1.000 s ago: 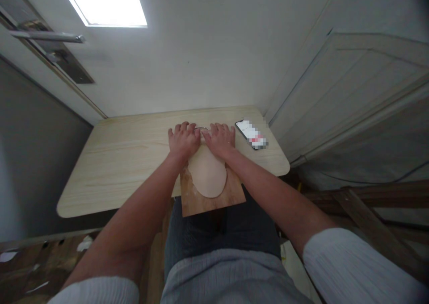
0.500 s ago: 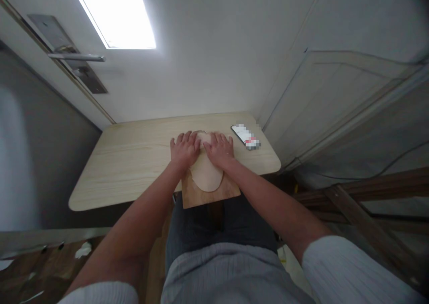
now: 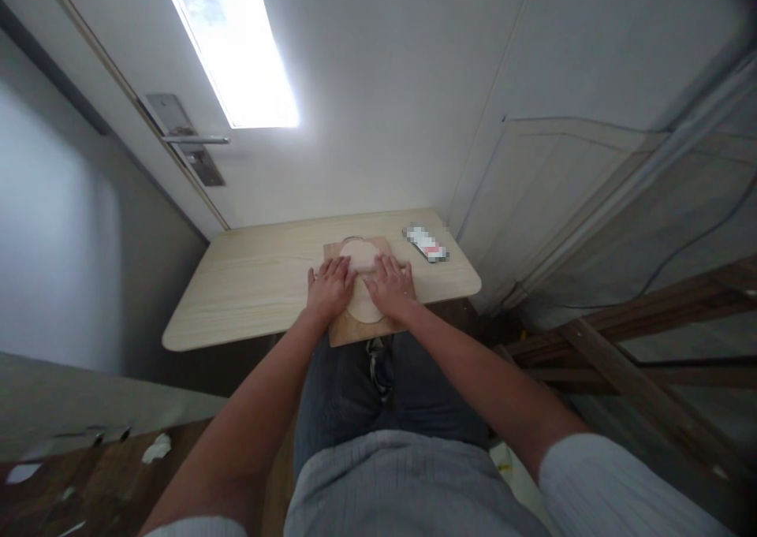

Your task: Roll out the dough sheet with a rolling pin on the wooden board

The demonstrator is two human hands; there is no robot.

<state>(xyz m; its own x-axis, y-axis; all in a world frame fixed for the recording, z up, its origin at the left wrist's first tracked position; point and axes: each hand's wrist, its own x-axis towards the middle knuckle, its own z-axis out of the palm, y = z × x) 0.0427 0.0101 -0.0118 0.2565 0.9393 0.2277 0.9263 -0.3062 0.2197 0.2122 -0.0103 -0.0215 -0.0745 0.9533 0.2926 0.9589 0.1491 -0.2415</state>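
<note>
An oval sheet of pale dough (image 3: 365,308) lies flat on a brown wooden board (image 3: 346,334), whose near edge juts past the table edge. Across the dough runs a short pale bar, by its look a rolling pin (image 3: 363,266), mostly covered by my hands. On its left part rests my left hand (image 3: 332,283), fingers over the far side and thumb inward. My right hand (image 3: 391,283) bears on the right part in the same way, its thumb on the near side. Dough shows both beyond and in front of the pin.
A phone (image 3: 426,243), its screen blurred out, lies right of the board on the light wooden table (image 3: 248,277). Beyond the table stands a white door with a metal handle (image 3: 198,139). Dark wooden beams (image 3: 627,308) are at the right. A thin curved rim shows behind the dough.
Both hands and the pin have moved back toward me over the dough, uncovering its far end and the board's far edge. My head view has shifted a little.
</note>
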